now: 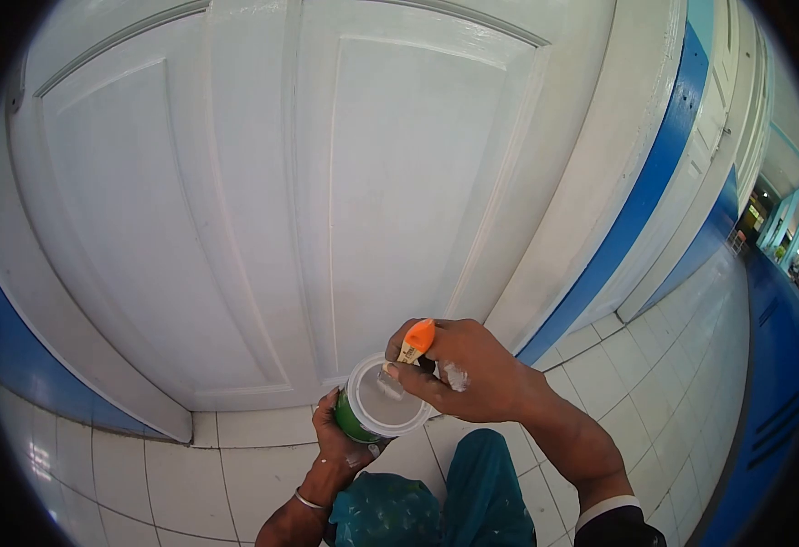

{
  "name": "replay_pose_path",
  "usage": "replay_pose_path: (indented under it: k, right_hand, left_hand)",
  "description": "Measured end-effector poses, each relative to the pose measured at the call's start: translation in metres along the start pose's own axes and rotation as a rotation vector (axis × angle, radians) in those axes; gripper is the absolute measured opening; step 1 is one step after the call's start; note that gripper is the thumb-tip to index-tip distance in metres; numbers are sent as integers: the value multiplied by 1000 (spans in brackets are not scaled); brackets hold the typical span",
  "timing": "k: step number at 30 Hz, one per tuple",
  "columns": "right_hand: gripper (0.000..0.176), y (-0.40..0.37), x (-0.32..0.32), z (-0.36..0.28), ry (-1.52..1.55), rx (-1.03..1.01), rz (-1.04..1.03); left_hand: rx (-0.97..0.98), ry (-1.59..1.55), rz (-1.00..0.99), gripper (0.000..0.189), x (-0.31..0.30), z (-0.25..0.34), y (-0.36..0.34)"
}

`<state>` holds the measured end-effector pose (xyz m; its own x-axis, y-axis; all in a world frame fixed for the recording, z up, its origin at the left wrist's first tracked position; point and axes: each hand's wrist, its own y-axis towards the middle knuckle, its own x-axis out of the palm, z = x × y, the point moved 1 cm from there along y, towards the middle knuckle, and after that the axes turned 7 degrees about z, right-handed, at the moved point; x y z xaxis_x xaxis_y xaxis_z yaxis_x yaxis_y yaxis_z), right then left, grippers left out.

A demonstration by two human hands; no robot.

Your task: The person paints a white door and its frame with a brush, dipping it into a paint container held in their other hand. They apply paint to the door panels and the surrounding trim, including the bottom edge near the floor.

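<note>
A green paint can (354,421) with a white rim sits in my left hand (334,438), whose fingers wrap round its side and base. Whitish paint shows inside it. My right hand (458,365) is closed on a paintbrush (417,339) with an orange-tipped handle, and the bristle end points down into the can's mouth. White paint is smeared on the back of my right hand, with smaller spots near my left wrist. Just beyond the can stands a white panelled door (408,201).
The white door frame (591,182) and a blue wall strip (636,201) rise at the right. Pale tiles (262,465) cover the floor. My paint-spotted teal trouser legs (486,488) are close below the can. A blue surface (773,392) runs along the far right.
</note>
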<state>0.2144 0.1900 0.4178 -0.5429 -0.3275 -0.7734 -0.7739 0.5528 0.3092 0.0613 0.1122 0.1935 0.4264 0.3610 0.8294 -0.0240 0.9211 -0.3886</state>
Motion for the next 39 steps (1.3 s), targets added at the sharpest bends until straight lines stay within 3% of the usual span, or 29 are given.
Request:
replay_pose_path:
  k: [3, 5, 15, 18, 21, 23, 26, 30, 34, 39]
  right_hand:
    - [22, 7, 15, 5, -66, -45, -28]
    - [22, 11, 21, 8, -92, -66, -46]
    - [20, 13, 8, 6, 407, 301, 247]
    - [20, 9, 6, 10, 602, 409, 378]
    - [21, 3, 4, 21, 579, 423, 439]
    - [22, -5, 1, 23, 642, 395, 511]
    - [21, -31, 3, 47, 744, 393, 768]
    - [20, -76, 41, 110, 1309, 517, 1186]
    - [11, -130, 135, 206, 1691, 700, 1530]
    - [15, -134, 243, 292, 1999, 680, 1776]
  left_hand:
    - [-39, -143, -5, 71, 4, 3, -5]
    - [-34, -149, -17, 71, -3, 3, -1]
    - [-49, -247, -42, 67, -8, 20, 5]
    - [7, -186, -14, 84, -18, 24, 18]
    - [9, -202, -51, 84, -13, 32, 21]
    - [17, -163, 23, 82, -2, 41, 17]
    - [37, -168, 33, 80, 15, 52, 13]
    - [88, -128, -34, 79, 40, 59, 4]
    - [27, -215, -166, 75, 70, 62, -4]
    - [-26, -310, -213, 70, 83, 50, -17]
